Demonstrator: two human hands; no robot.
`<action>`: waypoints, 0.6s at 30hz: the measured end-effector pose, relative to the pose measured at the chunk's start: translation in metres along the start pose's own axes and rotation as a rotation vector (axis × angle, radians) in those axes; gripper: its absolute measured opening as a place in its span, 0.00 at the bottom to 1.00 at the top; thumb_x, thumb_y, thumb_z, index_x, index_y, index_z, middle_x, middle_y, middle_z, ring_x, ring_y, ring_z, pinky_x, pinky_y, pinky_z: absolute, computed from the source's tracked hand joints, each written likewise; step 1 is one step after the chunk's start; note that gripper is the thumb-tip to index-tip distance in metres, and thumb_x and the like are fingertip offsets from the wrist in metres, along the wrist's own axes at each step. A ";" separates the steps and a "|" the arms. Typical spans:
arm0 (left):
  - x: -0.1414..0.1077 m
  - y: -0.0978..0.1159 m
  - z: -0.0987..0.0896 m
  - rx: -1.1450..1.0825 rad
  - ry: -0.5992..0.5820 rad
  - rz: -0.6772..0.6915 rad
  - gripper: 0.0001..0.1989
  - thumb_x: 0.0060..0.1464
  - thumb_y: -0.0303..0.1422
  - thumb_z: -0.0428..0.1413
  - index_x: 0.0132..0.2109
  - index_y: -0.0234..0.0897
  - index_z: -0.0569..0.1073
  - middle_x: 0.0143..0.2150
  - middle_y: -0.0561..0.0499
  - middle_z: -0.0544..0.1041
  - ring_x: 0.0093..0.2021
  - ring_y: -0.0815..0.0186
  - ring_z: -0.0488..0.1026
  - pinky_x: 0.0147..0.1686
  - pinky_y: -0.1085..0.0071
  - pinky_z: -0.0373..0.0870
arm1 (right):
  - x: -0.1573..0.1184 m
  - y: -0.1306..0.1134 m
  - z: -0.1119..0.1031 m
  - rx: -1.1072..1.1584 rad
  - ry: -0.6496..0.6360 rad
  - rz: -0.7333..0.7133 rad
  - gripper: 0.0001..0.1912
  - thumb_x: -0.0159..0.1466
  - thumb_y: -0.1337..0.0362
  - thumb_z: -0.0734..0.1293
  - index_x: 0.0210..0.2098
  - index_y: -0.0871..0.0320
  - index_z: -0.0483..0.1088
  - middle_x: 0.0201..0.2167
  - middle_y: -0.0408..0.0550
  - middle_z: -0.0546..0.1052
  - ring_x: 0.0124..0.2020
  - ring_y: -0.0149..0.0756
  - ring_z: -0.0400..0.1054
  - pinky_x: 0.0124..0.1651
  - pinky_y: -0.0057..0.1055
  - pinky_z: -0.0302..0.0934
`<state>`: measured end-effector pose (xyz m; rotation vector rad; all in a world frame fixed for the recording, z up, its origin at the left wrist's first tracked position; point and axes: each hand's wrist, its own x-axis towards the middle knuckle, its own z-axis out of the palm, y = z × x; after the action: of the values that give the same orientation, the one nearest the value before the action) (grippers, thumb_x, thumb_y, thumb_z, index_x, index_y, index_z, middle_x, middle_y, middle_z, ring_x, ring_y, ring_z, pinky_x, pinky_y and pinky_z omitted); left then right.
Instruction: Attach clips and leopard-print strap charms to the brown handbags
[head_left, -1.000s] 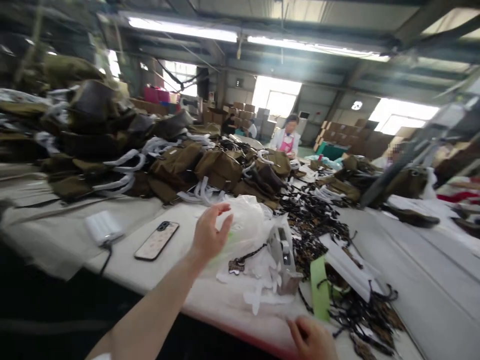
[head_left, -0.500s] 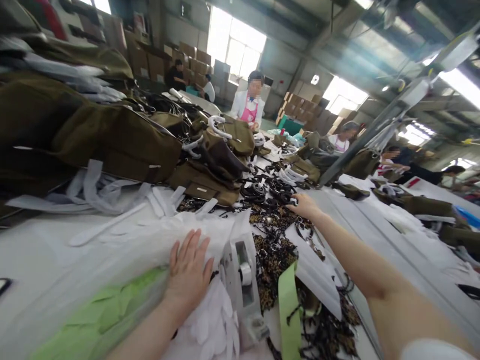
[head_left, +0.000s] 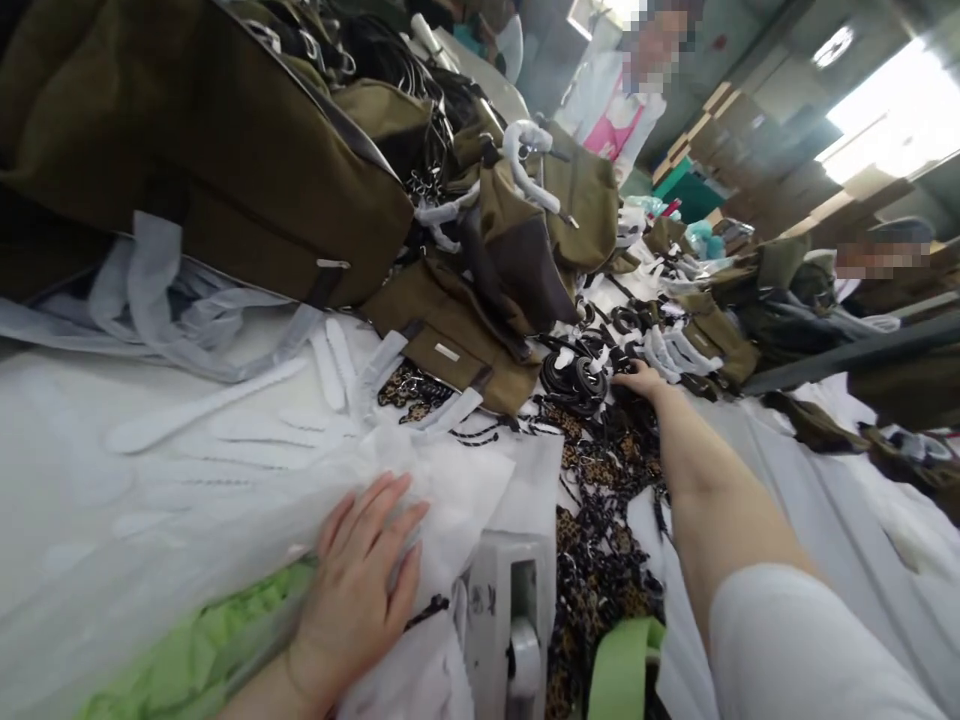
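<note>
My left hand (head_left: 367,565) lies flat with fingers spread on a thin white sheet (head_left: 450,475), which runs beside crumpled light-green material (head_left: 202,640) under clear film. Stretched far forward, my right hand (head_left: 642,380) has its fingers closed at the edge of a black strap (head_left: 619,358) in a pile; the fingertips are partly hidden. Close to its left lies a coiled black strap (head_left: 589,378). Leopard-patterned pieces with black cords (head_left: 600,540) spread below my right forearm. Between my arms stands a grey-white dispenser with a white roll (head_left: 525,655).
Olive-brown bags (head_left: 457,350) with wrapped handles are heaped at left and centre. White strips (head_left: 210,400) lie on the table at left. A green strip (head_left: 619,670) curls up near my right arm. Across the table stands a person in a pink apron (head_left: 615,125). A slanted grey bar (head_left: 847,350) crosses at right.
The view has moved closer and tilted toward the table. My right arm reaches further forward into the black straps. My left hand stays on the white sheet.
</note>
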<state>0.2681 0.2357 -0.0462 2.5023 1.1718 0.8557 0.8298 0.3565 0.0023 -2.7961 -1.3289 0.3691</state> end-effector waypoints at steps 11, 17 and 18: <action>0.003 -0.002 -0.002 -0.051 0.033 -0.004 0.17 0.56 0.29 0.53 0.53 0.38 0.71 0.63 0.40 0.69 0.64 0.51 0.64 0.64 0.51 0.55 | -0.147 0.019 -0.027 0.116 -0.525 -0.333 0.23 0.57 0.47 0.70 0.46 0.51 0.77 0.52 0.49 0.77 0.54 0.47 0.70 0.57 0.39 0.63; 0.003 -0.005 -0.002 -0.046 0.007 -0.004 0.20 0.55 0.30 0.53 0.55 0.40 0.71 0.64 0.43 0.68 0.65 0.53 0.62 0.66 0.54 0.53 | -0.028 0.011 -0.020 -0.042 -0.061 0.029 0.25 0.66 0.52 0.56 0.45 0.64 0.75 0.43 0.64 0.79 0.48 0.54 0.72 0.51 0.47 0.65; 0.002 -0.006 -0.002 -0.040 0.004 -0.002 0.20 0.55 0.30 0.53 0.55 0.40 0.71 0.64 0.43 0.68 0.65 0.54 0.62 0.66 0.55 0.52 | -0.008 0.008 -0.011 -0.068 -0.013 0.036 0.24 0.65 0.54 0.57 0.47 0.65 0.74 0.45 0.66 0.77 0.52 0.57 0.70 0.54 0.50 0.63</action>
<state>0.2644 0.2414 -0.0467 2.4684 1.1471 0.8747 0.8332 0.3464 0.0139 -2.8818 -1.3199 0.3502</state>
